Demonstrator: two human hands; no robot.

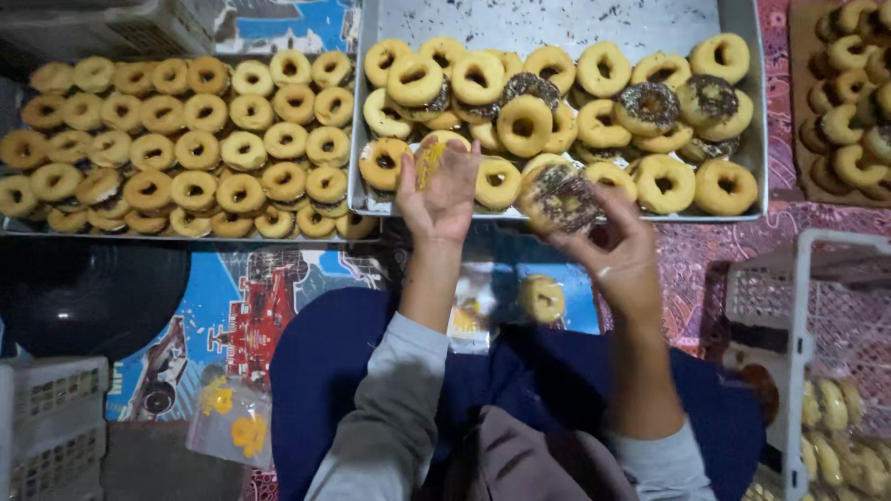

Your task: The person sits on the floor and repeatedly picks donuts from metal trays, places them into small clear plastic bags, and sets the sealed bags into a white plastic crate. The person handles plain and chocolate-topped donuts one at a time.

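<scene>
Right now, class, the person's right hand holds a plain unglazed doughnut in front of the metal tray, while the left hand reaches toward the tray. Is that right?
Not quite. In the head view, the doughnut held by the right hand is topped with dark chocolate sprinkles, not plain. The rest stands: it is held in front of the metal tray, and the left hand reaches toward that tray.
</scene>
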